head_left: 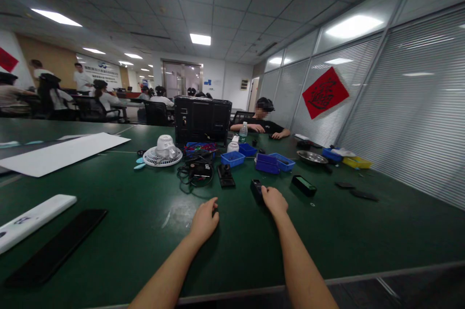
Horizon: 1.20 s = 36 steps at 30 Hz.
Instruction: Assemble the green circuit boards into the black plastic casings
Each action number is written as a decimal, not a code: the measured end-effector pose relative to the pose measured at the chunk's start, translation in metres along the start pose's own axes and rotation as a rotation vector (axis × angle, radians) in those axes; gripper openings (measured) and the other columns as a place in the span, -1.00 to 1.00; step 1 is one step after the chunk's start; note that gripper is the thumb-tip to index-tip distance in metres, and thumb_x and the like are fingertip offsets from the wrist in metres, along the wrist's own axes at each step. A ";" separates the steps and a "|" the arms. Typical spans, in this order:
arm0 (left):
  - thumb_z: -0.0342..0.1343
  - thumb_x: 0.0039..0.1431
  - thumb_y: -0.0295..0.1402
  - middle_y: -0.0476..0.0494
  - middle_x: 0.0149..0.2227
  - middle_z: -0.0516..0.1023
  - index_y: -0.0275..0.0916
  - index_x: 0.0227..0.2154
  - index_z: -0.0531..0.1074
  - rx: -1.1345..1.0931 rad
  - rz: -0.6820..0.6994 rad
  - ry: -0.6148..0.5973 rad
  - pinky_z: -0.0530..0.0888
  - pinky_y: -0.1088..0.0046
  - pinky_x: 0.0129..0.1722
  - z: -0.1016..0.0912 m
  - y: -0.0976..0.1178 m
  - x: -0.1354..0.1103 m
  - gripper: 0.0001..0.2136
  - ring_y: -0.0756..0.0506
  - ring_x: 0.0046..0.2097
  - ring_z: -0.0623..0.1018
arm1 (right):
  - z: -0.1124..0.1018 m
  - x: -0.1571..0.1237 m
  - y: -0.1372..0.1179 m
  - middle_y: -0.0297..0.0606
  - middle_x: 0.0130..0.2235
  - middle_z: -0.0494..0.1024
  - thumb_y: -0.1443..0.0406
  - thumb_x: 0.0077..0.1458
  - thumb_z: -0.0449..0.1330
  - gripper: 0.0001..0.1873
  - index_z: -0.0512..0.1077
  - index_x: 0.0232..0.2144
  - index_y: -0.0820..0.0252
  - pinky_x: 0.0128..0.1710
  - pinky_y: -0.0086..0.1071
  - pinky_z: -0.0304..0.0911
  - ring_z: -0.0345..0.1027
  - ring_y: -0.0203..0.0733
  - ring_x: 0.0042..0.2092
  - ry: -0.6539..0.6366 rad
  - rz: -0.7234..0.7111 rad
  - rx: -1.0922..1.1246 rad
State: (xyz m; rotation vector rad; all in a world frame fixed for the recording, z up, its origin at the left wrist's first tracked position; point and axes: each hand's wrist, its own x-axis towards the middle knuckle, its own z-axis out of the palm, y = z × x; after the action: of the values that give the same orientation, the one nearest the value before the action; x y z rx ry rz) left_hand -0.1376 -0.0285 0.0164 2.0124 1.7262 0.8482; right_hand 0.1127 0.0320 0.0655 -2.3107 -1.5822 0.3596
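My left hand rests on the green table; its fingers are loosely bent, with a gap between thumb and fingers, and nothing shows in it. My right hand is closed on the near right side of a black handheld device, which lies on or just above the tabletop. Part of that device is hidden under the fingers. To the right of it sits an open black case with a green inside. A black stand-like part lies beyond my left hand, beside a black adapter with tangled cables.
Blue bins, a white fan, a large black boxy unit and a bottle stand farther back. A metal plate and yellow tray are right. A black slab lies left. Another person sits opposite.
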 end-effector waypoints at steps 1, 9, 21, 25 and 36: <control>-0.05 0.01 -0.47 -0.10 -0.14 0.47 -0.25 0.02 0.25 -0.001 0.006 0.004 0.26 0.51 -0.08 0.000 0.000 0.000 -0.56 -0.02 -0.14 0.41 | 0.000 0.000 0.000 0.03 -0.15 0.46 -0.02 0.11 -0.25 -0.41 0.43 -0.23 0.21 -0.28 -0.18 0.23 0.36 0.05 -0.13 0.003 0.005 -0.002; -0.05 -0.01 -0.46 -0.12 -0.15 0.47 -0.26 0.01 0.26 -0.001 0.021 0.006 0.25 0.49 -0.09 0.002 -0.002 0.001 -0.56 -0.02 -0.15 0.41 | 0.002 -0.005 -0.004 0.07 -0.18 0.47 -0.07 -0.03 -0.03 -0.40 0.38 -0.21 0.32 -0.28 -0.19 0.23 0.34 0.08 -0.13 -0.002 0.034 -0.069; -0.05 0.01 -0.44 -0.11 -0.13 0.46 -0.26 0.02 0.25 0.018 0.024 0.006 0.24 0.51 -0.07 0.001 -0.002 0.002 -0.56 -0.03 -0.11 0.39 | 0.009 -0.026 -0.020 -0.09 0.00 0.28 0.20 0.05 0.00 -0.51 0.18 0.04 0.23 -0.07 -0.31 0.12 0.15 -0.08 -0.02 0.529 -0.452 0.109; -0.05 0.01 -0.44 -0.12 -0.12 0.46 -0.26 0.03 0.25 0.041 0.010 -0.011 0.21 0.52 -0.05 0.001 -0.001 0.002 -0.55 -0.03 -0.10 0.38 | 0.014 -0.034 -0.026 -0.17 0.00 0.25 0.41 -0.03 0.05 -0.69 0.41 -0.21 0.08 -0.15 -0.31 0.14 0.11 -0.09 -0.06 0.489 -0.637 -0.087; -0.06 0.01 -0.45 -0.12 -0.12 0.46 -0.27 0.03 0.25 0.031 0.011 -0.023 0.22 0.50 -0.05 -0.002 0.003 0.001 -0.55 -0.04 -0.10 0.38 | 0.024 -0.060 -0.046 -0.20 -0.22 0.46 0.37 0.06 0.00 -0.76 0.47 -0.34 0.12 -0.15 -0.19 -0.04 0.10 -0.06 -0.10 0.147 -0.950 -0.477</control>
State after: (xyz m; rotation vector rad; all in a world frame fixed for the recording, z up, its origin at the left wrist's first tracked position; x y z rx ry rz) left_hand -0.1362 -0.0286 0.0203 2.0455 1.7282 0.8035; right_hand 0.0428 -0.0055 0.0636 -1.4908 -2.6173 -0.4448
